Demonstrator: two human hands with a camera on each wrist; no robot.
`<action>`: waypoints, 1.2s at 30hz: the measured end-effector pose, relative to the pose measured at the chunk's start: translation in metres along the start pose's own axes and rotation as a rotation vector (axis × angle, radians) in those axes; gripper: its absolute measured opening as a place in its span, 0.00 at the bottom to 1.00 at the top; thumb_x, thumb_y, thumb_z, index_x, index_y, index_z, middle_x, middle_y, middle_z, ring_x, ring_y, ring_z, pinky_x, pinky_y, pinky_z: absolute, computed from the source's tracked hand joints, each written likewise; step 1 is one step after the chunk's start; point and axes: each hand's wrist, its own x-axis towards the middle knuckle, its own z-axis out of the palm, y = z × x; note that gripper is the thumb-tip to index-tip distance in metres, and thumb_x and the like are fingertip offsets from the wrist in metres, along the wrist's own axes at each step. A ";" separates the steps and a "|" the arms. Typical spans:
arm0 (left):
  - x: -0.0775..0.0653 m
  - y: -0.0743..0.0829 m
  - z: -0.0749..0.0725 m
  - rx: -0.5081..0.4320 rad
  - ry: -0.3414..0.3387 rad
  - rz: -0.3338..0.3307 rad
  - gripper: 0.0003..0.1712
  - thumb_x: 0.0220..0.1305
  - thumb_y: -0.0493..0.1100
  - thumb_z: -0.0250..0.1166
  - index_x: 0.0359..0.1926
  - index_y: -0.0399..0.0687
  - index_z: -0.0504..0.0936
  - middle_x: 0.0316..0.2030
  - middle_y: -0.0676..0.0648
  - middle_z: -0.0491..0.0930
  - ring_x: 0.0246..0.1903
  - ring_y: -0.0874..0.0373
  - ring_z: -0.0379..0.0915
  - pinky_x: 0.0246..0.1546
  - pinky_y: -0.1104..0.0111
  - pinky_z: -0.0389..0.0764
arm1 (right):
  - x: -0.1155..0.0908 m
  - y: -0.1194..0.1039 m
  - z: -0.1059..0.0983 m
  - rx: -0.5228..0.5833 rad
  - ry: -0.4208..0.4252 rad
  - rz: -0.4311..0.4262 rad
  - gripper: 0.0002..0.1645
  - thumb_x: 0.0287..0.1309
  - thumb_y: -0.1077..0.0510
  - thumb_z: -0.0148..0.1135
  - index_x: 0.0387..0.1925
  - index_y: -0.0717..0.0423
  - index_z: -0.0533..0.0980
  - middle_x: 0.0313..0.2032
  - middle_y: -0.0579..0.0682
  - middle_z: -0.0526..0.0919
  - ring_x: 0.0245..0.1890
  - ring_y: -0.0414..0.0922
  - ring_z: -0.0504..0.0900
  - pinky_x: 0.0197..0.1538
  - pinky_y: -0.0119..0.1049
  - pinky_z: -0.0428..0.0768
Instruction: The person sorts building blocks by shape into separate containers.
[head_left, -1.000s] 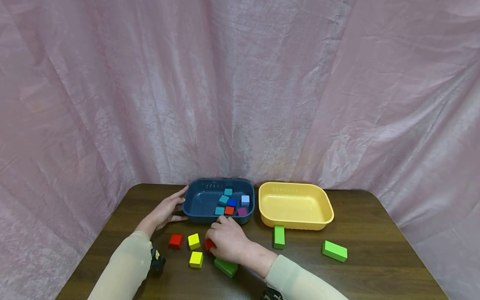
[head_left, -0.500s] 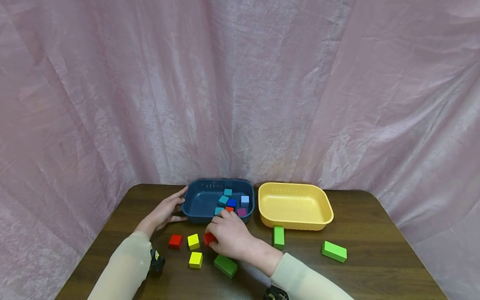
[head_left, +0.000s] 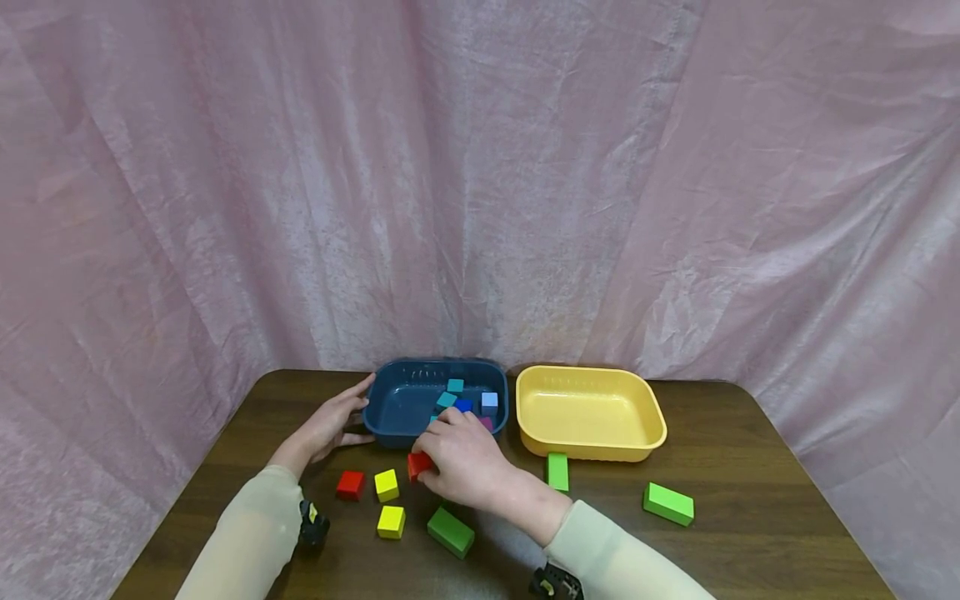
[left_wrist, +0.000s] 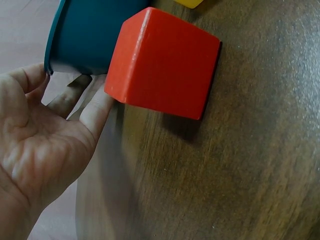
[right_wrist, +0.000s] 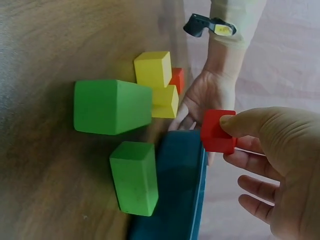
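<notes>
My right hand (head_left: pixel 465 461) pinches a red cube (right_wrist: pixel 216 131) between thumb and fingers, in front of the blue tray (head_left: pixel 405 437). In the right wrist view the cube is off the table and overlaps the tray's rim. My left hand (head_left: pixel 328 425) lies against the tray's left side, fingers extended and fingertips right at the wall. Inside the tray are several small blocks, among them a teal block (head_left: pixel 455 386), a blue block (head_left: pixel 464 406) and a light blue block (head_left: pixel 489 404); my right hand hides some. Another red cube (left_wrist: pixel 167 65) rests on the table near my left hand.
A yellow tray (head_left: pixel 592 454) stands right of the blue one. Two yellow cubes (head_left: pixel 391 522) and a dark-looking green block (head_left: pixel 451 532) lie at the front. Another green block (head_left: pixel 557 472) sits by the yellow tray, a third green block (head_left: pixel 668 504) farther right. A pink curtain (head_left: pixel 480 183) hangs behind.
My right hand has raised the red cube from the table and brought it slightly toward the blue tray, covering more of the blocks inside. My left hand stays in place.
</notes>
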 end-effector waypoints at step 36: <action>0.001 0.000 0.000 -0.018 0.004 -0.015 0.35 0.82 0.45 0.42 0.83 0.64 0.44 0.80 0.35 0.42 0.71 0.30 0.56 0.57 0.43 0.78 | 0.025 0.028 -0.033 -0.062 0.164 0.077 0.21 0.53 0.42 0.78 0.46 0.44 0.87 0.45 0.42 0.88 0.50 0.46 0.75 0.50 0.42 0.76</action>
